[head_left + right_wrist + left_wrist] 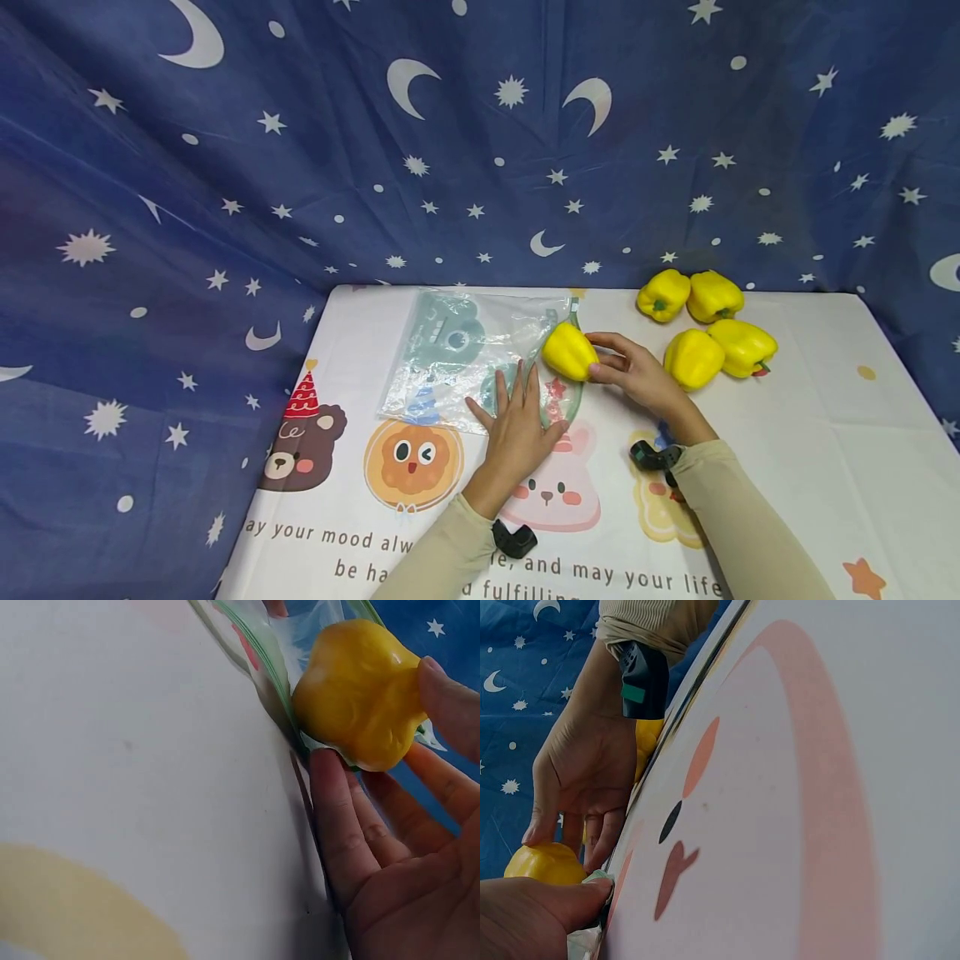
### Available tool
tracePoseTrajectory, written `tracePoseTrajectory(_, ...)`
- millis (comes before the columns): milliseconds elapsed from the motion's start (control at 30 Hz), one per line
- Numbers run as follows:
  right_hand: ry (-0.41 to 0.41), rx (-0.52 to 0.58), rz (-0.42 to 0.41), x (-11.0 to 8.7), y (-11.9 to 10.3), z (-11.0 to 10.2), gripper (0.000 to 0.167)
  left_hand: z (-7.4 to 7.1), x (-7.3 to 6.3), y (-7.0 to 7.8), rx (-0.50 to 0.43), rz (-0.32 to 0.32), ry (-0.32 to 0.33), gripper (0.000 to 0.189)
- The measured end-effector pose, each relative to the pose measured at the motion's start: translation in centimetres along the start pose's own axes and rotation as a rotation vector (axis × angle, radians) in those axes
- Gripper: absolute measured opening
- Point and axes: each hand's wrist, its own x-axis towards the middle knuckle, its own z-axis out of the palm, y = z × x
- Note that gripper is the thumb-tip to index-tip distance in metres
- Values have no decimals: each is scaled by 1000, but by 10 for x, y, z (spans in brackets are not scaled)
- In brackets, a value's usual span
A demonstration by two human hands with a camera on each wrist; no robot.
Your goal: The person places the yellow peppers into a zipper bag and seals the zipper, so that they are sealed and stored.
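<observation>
A clear zip bag (450,333) with a teal bear print lies flat, its green-edged mouth towards the right. My left hand (519,429) rests on the bag's near side with fingers spread. In the left wrist view, its thumb (562,904) lies at the bag's edge. Between thumb and fingers my right hand (637,375) holds a yellow bell pepper (570,352) at the bag's mouth. In the right wrist view, the pepper (360,690) sits against the green zip strip (262,649), its lower side partly hidden by fingers.
Several more yellow bell peppers (693,360) stand grouped right of my right hand, towards the back of the table. A white printed cloth (825,433) covers the table. Behind it and on the left hangs a blue curtain (480,150) with moons and stars.
</observation>
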Motion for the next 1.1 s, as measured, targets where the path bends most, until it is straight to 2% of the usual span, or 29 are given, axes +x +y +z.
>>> tracePoseTrajectory(167, -35, 26, 26, 4, 2, -1, 61, -1, 0, 0, 0, 2, 0, 107)
tracePoseTrajectory(567, -44, -44, 104, 16, 3, 1, 54, -1, -1, 0, -13, 3, -4, 109)
tracePoseTrajectory(767, 20, -89, 129, 19, 3, 5, 47, -1, -1, 0, -4, 5, -10, 110)
tracePoseTrajectory(933, 108, -117, 143, 24, 3, 10, 40, -1, -1, 0, -3, 7, -12, 111)
tracePoseTrajectory(1100, 169, -127, 191, 27, 0, 14, 43, -2, -1, 0, -14, 9, -7, 111)
